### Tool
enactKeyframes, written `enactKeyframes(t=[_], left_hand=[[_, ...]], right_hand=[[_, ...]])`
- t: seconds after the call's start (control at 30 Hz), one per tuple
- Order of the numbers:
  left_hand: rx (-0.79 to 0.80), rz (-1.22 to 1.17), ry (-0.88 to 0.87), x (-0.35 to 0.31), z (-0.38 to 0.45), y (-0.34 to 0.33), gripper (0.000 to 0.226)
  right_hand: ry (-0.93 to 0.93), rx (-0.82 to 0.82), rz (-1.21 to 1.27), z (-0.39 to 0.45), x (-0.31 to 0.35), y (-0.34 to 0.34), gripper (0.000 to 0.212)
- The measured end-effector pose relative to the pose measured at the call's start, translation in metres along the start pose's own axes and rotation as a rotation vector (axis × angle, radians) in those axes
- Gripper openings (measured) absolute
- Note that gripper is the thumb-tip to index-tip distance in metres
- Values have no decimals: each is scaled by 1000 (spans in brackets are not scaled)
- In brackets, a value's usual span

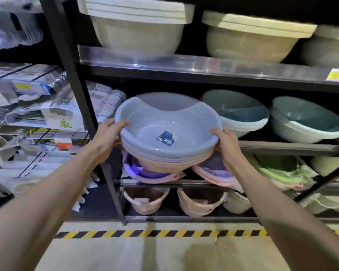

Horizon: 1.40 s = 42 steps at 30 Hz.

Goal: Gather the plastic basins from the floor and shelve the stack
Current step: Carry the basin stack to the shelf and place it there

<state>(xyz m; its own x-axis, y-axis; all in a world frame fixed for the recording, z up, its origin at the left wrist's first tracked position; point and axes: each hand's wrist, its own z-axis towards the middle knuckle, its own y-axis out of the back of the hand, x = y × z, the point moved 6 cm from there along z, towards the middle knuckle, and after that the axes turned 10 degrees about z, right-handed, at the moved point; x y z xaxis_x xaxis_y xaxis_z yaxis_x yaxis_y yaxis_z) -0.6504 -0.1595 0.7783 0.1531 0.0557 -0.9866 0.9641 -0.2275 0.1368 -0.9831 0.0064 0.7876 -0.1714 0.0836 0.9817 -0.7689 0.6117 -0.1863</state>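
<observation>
I hold a nested stack of plastic basins (pixel 167 133) up in front of a black shelf unit. The top basin is grey-blue with a blue label inside; pink ones show beneath it. My left hand (pixel 111 133) grips the stack's left rim, and my right hand (pixel 226 142) grips its right rim. The stack is tilted toward me, its far edge over the left end of the middle shelf (pixel 282 147). Its underside is hidden.
Grey-green basin stacks (pixel 237 112) (pixel 305 120) sit on the same shelf to the right. Large beige basins (pixel 137 22) fill the shelf above. Pink and purple buckets (pixel 149 200) stand below. Packaged goods crowd the left rack (pixel 37 106). Yellow-black tape (pixel 157 233) crosses the floor.
</observation>
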Motion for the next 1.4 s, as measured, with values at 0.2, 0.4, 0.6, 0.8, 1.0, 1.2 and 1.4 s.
enactKeyframes(t=[0.2, 0.4, 0.6, 0.8, 1.0, 1.2, 1.4], left_hand=[[-55, -65, -24, 21, 33, -3, 11], [-68, -67, -64, 20, 66, -2, 23], [-43, -95, -78, 20, 103, -7, 26], [-48, -132, -76, 19, 133, -10, 28], [28, -130, -64, 18, 143, -18, 54], [31, -89, -5, 9, 140, -18, 70], [97, 41, -60, 16, 99, -18, 99]], right_hand=[[48, -23, -1, 40, -5, -20, 6], [54, -54, 19, 76, -18, -36, 10], [74, -52, 19, 104, -22, -51, 15], [54, -87, 68, 128, -26, -62, 19], [6, -101, 133, 146, -34, -67, 18], [-19, -87, 122, 150, -31, -73, 16], [-20, 144, 80, 112, -36, -68, 34]])
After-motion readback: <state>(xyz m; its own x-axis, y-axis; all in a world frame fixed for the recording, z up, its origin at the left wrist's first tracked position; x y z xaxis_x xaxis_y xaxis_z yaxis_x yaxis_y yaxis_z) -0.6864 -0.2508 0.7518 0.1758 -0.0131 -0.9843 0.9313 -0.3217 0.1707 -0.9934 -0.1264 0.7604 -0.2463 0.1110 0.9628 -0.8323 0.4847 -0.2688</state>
